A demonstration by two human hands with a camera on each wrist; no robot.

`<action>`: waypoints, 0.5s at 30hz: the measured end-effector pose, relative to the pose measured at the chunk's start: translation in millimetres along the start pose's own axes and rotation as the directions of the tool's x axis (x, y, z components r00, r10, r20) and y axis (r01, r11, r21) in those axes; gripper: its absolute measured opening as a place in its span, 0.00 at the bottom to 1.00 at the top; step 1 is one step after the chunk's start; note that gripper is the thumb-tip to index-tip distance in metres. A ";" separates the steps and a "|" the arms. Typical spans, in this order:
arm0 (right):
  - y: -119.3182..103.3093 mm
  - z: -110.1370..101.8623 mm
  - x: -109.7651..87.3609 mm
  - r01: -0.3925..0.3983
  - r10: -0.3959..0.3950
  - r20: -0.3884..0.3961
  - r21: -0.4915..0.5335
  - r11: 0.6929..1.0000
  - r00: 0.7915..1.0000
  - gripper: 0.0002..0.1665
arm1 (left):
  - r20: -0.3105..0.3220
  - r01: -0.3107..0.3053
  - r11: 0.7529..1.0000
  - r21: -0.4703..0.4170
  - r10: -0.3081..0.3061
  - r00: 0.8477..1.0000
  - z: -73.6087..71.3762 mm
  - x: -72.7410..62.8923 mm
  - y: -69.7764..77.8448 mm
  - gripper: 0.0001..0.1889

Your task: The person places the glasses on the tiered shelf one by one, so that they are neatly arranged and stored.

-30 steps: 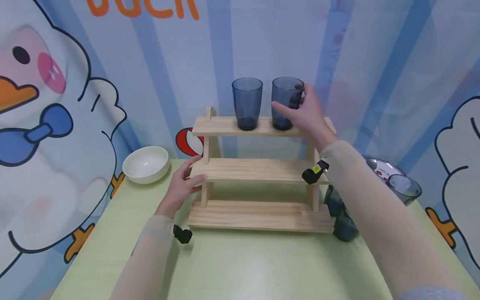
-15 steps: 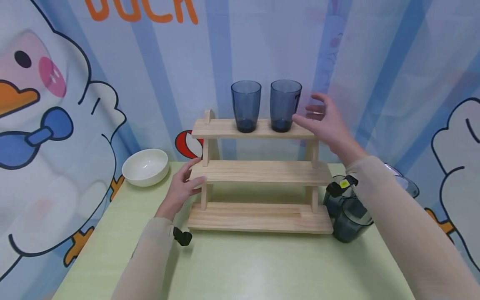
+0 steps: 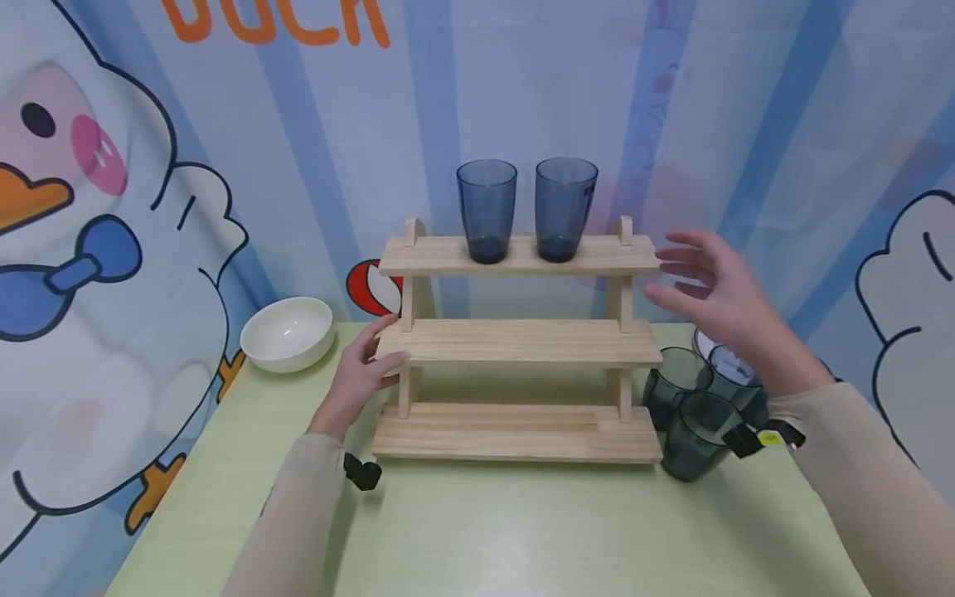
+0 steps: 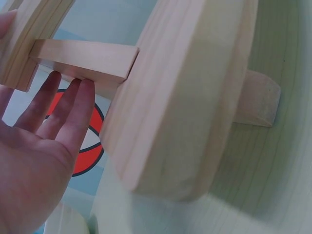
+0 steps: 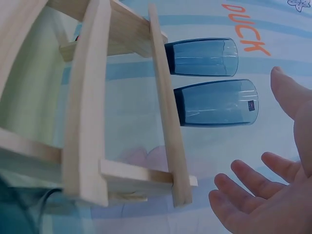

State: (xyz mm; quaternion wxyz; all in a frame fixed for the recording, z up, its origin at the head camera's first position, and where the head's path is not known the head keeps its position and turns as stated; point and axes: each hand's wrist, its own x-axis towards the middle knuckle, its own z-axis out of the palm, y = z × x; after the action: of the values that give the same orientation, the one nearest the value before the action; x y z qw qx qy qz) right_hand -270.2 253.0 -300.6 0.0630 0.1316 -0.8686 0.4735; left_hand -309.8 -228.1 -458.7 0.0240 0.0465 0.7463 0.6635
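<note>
While the wooden rack (image 3: 515, 342) stood upright on the pale green table (image 3: 507, 531), we noted in the head view the left hand (image 3: 354, 377) gripping its left end, thumb at the near side of the middle shelf (image 3: 470, 342) and fingers toward the far side. We recorded the left tumbler (image 3: 487, 211) and the right tumbler (image 3: 565, 209), both blue and upright, side by side and apart on the top shelf (image 3: 429, 259). We located the right hand (image 3: 719, 294) just beside that shelf's right end, fingers spread and slightly bent. To the right of the rack we found dark cups (image 3: 690, 444) grouped on the table; at the far left stood a white bowl (image 3: 288, 336), before a striped backdrop (image 3: 522, 83).

In the left wrist view, we observed fingertips (image 4: 87, 85) against the upright (image 4: 87, 56) beneath a shelf; the thumb showed only at the edge, so we could not tell how firmly the left hand held.

In the right wrist view, we saw the right hand's thumb and fingers well apart, clear of both tumblers. We noted a small label (image 5: 251, 106) near the right tumbler's rim.
</note>
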 end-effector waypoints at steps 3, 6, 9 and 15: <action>9.5 -1.8 -19.2 0.032 -0.031 0.005 -0.067 0.997 0.999 0.49 | 0.000 0.000 1.000 -0.005 0.000 1.000 -0.4 0.2 0.0 0.36; 20.0 -0.7 -37.1 0.063 -0.064 -0.009 -0.126 0.990 0.998 0.47 | -0.005 -0.005 1.000 -0.005 0.005 1.000 -0.9 -0.7 1.8 0.36; 30.4 0.6 -52.1 0.069 -0.075 -0.027 -0.158 0.985 0.997 0.45 | -0.007 -0.009 1.000 0.003 0.009 1.000 -1.2 -1.2 3.4 0.36; 52.3 -0.7 -77.4 0.068 -0.075 -0.023 -0.212 0.975 0.997 0.46 | 0.000 0.004 1.000 -0.007 -0.004 1.000 0.0 0.1 1.2 0.36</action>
State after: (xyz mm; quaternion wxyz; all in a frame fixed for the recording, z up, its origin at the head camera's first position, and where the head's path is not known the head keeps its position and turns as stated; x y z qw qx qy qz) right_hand -211.2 293.7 -360.5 0.1071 0.1481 -0.9076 0.3781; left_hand -309.9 -228.0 -457.4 0.0257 0.0447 0.7441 0.6661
